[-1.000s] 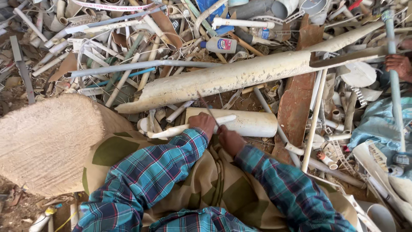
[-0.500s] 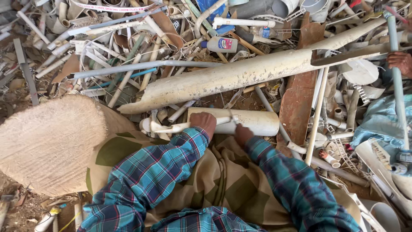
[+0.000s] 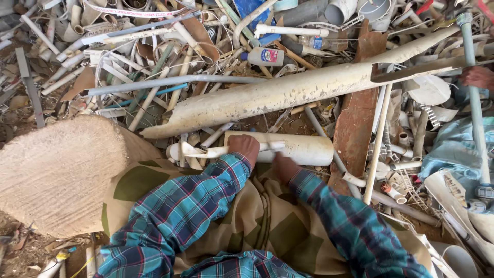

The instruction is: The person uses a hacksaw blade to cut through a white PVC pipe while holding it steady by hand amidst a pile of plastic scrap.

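Note:
My left hand (image 3: 245, 149) is closed over a thin, broken white plastic strip (image 3: 198, 151) that lies across a short, thick white pipe (image 3: 303, 149). My right hand (image 3: 282, 168) presses against the near side of that pipe, and its fingers are hidden. Both arms wear blue plaid sleeves. A tan patterned cloth (image 3: 267, 221) covers my lap below the hands.
A long, dirty cream pipe (image 3: 288, 92) lies diagonally just beyond the hands, amid a heap of scrap plastic pipes. A rusty metal plate (image 3: 355, 128) sits to the right and a woven sack (image 3: 56, 170) to the left. Another person's hand (image 3: 477, 77) holds a grey-blue pipe (image 3: 474, 118) at the far right.
Both hands have slid slightly right along the short white pipe, and the left hand has closed over the thin white strip. The view shifted a little.

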